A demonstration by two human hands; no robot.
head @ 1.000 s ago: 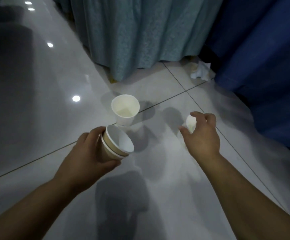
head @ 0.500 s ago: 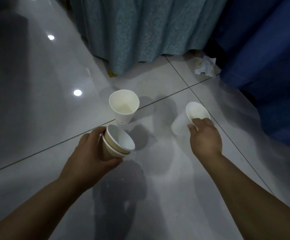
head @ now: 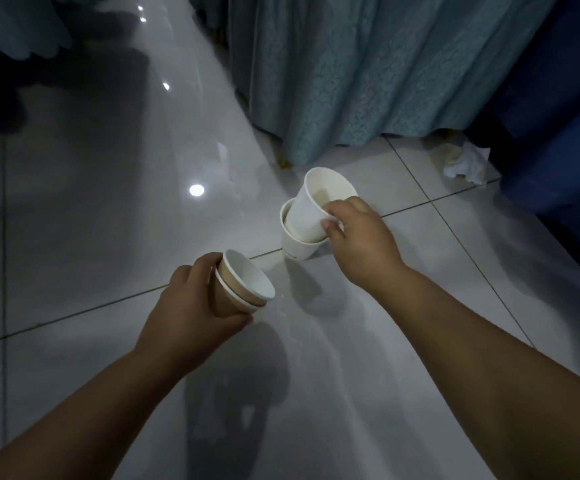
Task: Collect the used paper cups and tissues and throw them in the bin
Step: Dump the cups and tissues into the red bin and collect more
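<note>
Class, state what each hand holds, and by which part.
Left hand grips two nested brown paper cups round their sides. Right hand pinches a white paper cup by its rim.

A glossy, pale tiled floor (head: pixel 108 237) is seen, crossed by dark grout lines (head: pixel 73 315). A bright round reflection (head: pixel 196 190) is carried on the tiles, with smaller glints (head: pixel 165 86) further back. A patterned teal cloth (head: pixel 368 81) is hung down to the floor at top centre, and a blue cloth (head: pixel 558 150) is draped just beside it on the right. More teal fabric (head: pixel 14 26) is seen at top left, with a dark shadow (head: pixel 56 109) below it. A small yellowish thing (head: pixel 283 161) at the teal hem cannot be identified.
</note>
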